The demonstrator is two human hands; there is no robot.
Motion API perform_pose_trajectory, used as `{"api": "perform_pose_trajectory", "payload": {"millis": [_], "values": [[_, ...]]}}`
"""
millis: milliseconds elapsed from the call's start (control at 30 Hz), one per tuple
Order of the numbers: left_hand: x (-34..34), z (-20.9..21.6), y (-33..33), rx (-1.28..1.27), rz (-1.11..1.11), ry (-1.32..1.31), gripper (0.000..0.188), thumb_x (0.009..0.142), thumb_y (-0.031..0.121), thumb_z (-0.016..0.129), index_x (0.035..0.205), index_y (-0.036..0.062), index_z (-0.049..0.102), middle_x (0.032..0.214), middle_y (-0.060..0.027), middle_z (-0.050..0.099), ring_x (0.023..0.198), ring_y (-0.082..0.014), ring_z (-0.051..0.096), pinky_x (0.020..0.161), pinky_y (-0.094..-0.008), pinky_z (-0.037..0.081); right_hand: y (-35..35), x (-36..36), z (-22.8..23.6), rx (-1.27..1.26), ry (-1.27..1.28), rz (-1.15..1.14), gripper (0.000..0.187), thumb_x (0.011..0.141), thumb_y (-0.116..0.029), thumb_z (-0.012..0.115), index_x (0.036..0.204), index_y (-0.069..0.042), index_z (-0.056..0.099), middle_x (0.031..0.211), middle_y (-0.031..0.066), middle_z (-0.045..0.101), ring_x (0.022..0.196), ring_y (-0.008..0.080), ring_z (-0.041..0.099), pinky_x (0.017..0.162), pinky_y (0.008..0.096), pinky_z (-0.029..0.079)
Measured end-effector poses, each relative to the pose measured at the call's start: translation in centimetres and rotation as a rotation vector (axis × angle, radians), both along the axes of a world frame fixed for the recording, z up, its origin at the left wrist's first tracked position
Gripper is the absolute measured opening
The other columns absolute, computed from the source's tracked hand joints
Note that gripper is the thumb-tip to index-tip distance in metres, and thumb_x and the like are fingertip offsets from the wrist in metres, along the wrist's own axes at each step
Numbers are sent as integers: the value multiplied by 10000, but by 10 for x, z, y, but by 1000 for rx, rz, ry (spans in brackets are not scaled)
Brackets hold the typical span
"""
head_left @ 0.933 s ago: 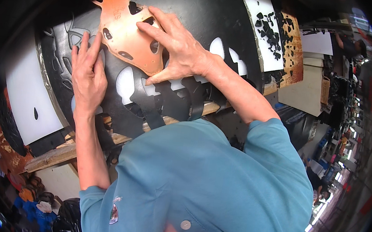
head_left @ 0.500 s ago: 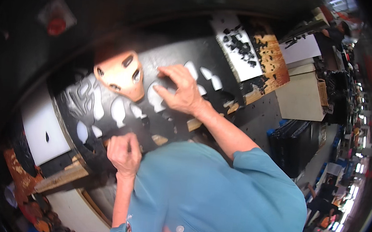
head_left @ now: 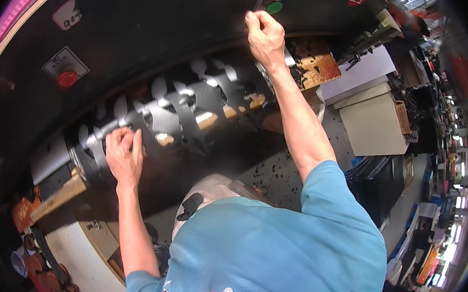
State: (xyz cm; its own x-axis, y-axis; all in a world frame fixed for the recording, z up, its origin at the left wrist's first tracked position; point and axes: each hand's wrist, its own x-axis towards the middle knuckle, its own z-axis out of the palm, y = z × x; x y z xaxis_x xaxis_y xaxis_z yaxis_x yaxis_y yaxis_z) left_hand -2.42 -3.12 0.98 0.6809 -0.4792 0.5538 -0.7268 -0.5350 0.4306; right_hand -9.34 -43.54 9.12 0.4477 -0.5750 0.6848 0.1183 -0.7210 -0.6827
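Observation:
My left hand, fingers curled together, is at the near edge of a black sheet with cut-out openings. Whether anything sits in its fingers is hidden. White shows through the openings, and tan patches show along the near side. Raised far to the right, my right hand is closed with nothing visible in it. It is just below a green button on the black machine front; contact with the button cannot be made out.
A red button sits on the machine front at the left. Right of the work surface are a worn tan board and a pale box. Black scraps litter the floor. A wooden bar juts out at the left.
My right hand has risen from above the sheet to beside the green button. My left hand has shifted left and up. The tan block with holes no longer shows; the black front covers more of the surface.

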Motion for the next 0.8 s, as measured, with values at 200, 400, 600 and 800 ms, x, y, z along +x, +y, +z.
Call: {"api": "perform_pose_trajectory", "payload": {"millis": [200,400,600,800], "values": [[0,1,-1,13,-70,-65,187,921,144,810,815,17,723,928,-53,696,874,-279,622,799,-401,509,70,-64,-88,188,293,-47,232,978,-208,764,835,-36,704,739,55,654,697,136,605,640,319,480],[4,-4,-1,34,-64,-75,168,933,144,802,860,18,718,924,-67,701,855,-282,629,766,-402,510,82,-67,-111,-389,326,-52,143,861,-204,813,810,-114,714,755,32,636,758,267,607,647,409,519],[1,-4,-2,35,-17,-6,209,933,180,807,833,8,742,939,-67,715,896,-287,643,816,-411,513,88,-65,-111,-295,220,-108,141,851,-103,799,800,-91,669,707,30,596,687,248,573,623,388,487],[-4,-6,-3,37,37,-24,212,946,211,790,859,19,763,956,-56,730,934,-275,647,854,-402,497,83,-72,-115,-241,194,-3,121,867,-55,784,817,-66,674,710,57,608,698,269,581,643,406,492]]}}
